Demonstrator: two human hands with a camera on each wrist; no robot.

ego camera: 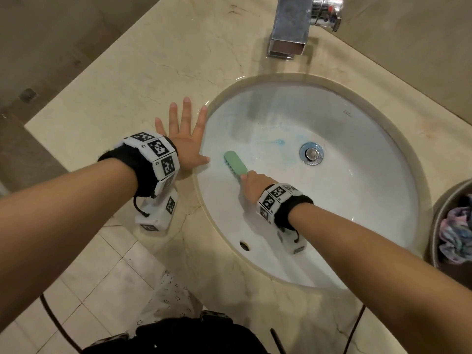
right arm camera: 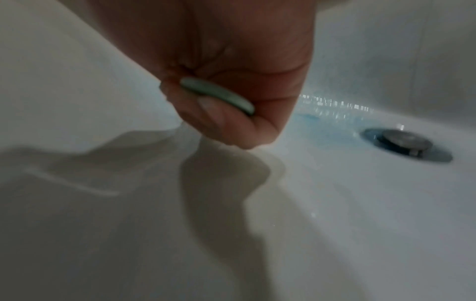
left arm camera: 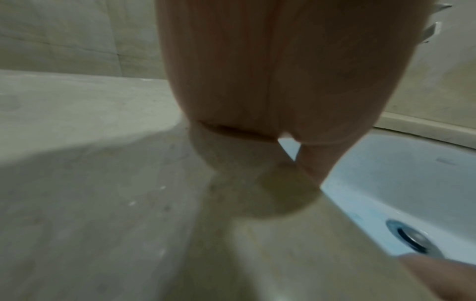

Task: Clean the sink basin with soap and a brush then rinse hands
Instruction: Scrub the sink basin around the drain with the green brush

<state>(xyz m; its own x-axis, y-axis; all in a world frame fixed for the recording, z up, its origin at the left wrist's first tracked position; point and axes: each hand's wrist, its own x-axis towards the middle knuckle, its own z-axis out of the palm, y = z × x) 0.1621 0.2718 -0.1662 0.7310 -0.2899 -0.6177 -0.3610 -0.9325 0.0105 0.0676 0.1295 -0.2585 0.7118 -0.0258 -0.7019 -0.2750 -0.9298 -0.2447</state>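
Note:
A white oval sink basin (ego camera: 357, 190) is set into a beige stone counter (ego camera: 143, 80). My right hand (ego camera: 254, 183) grips the handle of a green scrub brush (ego camera: 235, 162), whose bristles press on the basin's left wall. In the right wrist view my curled fingers (right arm camera: 226, 120) wrap the green brush handle (right arm camera: 217, 95). Smears of blue soap (ego camera: 277, 142) lie near the metal drain (ego camera: 311, 153). My left hand (ego camera: 185, 135) lies flat with spread fingers on the counter at the basin's left rim. The left wrist view shows my palm (left arm camera: 270, 81) on the counter beside the basin (left arm camera: 401, 183).
A chrome faucet (ego camera: 291, 29) stands behind the basin at the top. A round grey bin (ego camera: 445, 226) holding crumpled cloth sits at the right edge. The floor tiles (ego camera: 102, 277) and the counter's front edge lie below my left arm.

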